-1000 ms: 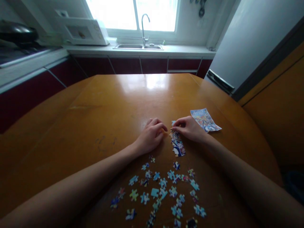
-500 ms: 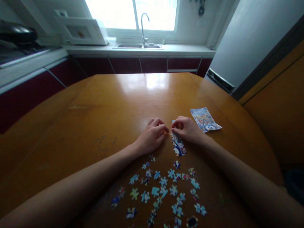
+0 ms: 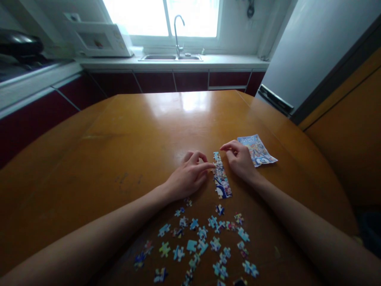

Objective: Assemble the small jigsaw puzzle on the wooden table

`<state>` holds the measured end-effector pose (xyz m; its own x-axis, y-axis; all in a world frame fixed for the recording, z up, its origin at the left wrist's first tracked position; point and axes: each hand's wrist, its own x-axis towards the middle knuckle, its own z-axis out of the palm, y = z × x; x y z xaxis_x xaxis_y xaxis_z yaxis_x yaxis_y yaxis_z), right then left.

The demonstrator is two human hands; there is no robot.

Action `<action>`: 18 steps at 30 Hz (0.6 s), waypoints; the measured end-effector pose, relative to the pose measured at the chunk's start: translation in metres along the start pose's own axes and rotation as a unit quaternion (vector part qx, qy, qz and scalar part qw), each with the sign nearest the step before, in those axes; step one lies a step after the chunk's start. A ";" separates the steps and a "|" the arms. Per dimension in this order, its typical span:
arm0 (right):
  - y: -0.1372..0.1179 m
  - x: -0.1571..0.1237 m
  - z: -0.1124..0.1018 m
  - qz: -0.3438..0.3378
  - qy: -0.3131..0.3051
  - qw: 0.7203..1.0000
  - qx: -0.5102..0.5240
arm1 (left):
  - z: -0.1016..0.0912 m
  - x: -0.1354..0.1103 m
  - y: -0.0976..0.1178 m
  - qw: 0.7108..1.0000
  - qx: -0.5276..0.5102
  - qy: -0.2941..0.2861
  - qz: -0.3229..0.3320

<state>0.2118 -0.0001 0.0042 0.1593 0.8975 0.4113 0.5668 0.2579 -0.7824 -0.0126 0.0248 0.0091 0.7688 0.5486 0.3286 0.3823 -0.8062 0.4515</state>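
Observation:
A narrow strip of joined jigsaw pieces (image 3: 222, 176) lies on the table in front of me, its near end dark blue and white. My left hand (image 3: 192, 172) rests at the strip's left side, index finger stretched out and its tip touching the strip's edge. Beyond the strip's right edge is my right hand (image 3: 239, 159), apart from it, with bent fingers, a gap between thumb and index finger, and nothing visible in its grasp. Loose jigsaw pieces (image 3: 192, 246), mostly light blue, are scattered nearer to me. A printed picture sheet (image 3: 260, 151) lies just past my right hand, partly covered by it.
The wooden table (image 3: 119, 131) has a rounded edge. Past it stand a counter with a sink (image 3: 171, 57) and a faucet (image 3: 177, 35). A fridge (image 3: 297, 55) is at the right, a stove with a black pan (image 3: 20, 43) at the left.
My right hand has lifted off the strip and moved up and right, its pinch opened. My left index finger has stretched onto the strip's edge. The view has shifted slightly.

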 end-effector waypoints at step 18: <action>0.001 -0.007 0.003 -0.127 -0.100 0.986 -0.035 | -0.001 0.000 0.000 0.999 0.028 -0.020 0.002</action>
<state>0.2086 -0.0045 -0.0008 -0.1530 0.8614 0.4843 0.6234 0.4644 -0.6291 -0.0128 0.0249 0.0098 0.7900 0.5374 0.2953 0.4067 -0.8196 0.4035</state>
